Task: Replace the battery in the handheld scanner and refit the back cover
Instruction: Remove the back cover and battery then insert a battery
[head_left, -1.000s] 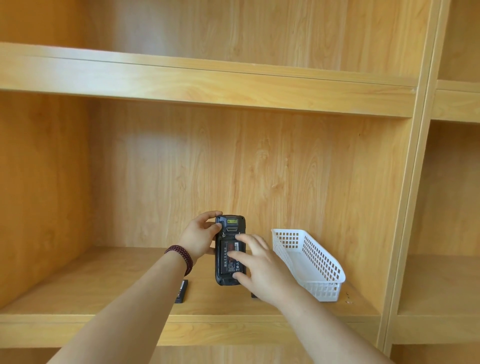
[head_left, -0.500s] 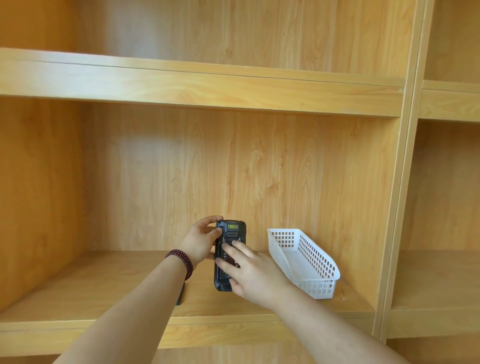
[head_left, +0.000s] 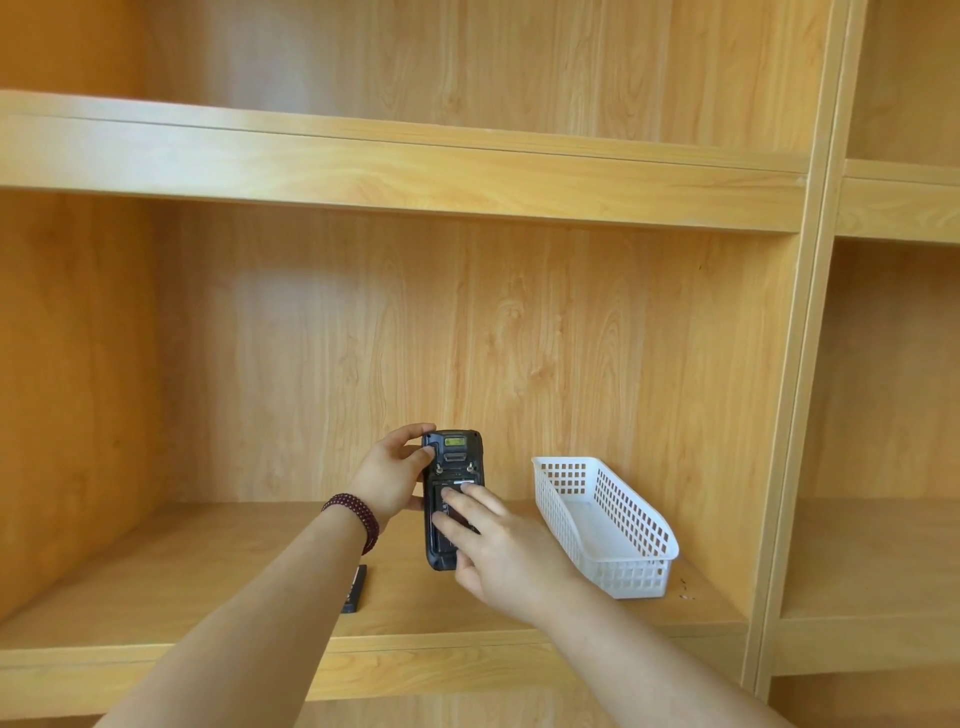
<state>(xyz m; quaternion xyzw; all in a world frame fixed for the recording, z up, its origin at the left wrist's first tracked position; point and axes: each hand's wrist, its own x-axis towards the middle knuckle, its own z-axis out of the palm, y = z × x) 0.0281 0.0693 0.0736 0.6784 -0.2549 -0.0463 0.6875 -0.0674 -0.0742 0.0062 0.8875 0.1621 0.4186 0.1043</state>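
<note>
A black handheld scanner (head_left: 453, 457) is held upright above the wooden shelf (head_left: 208, 582), its back facing me with the cover off. My left hand (head_left: 390, 478) grips its upper left edge, thumb and fingers around the top. My right hand (head_left: 498, 545) lies over the open battery bay, fingertips pressing on the battery (head_left: 457, 486), of which only a strip with a label shows. A flat black piece (head_left: 355, 590) lies on the shelf under my left forearm, partly hidden; whether it is the cover or a battery I cannot tell.
A white perforated plastic basket (head_left: 618, 525) stands on the shelf just right of the scanner, empty. Another shelf board (head_left: 395, 171) runs overhead. A vertical divider (head_left: 795, 415) bounds the compartment on the right, with more compartments beyond.
My right hand's fingers slid down over the battery bay, covering more of the battery. The scanner and my left hand stay in about the same place.
</note>
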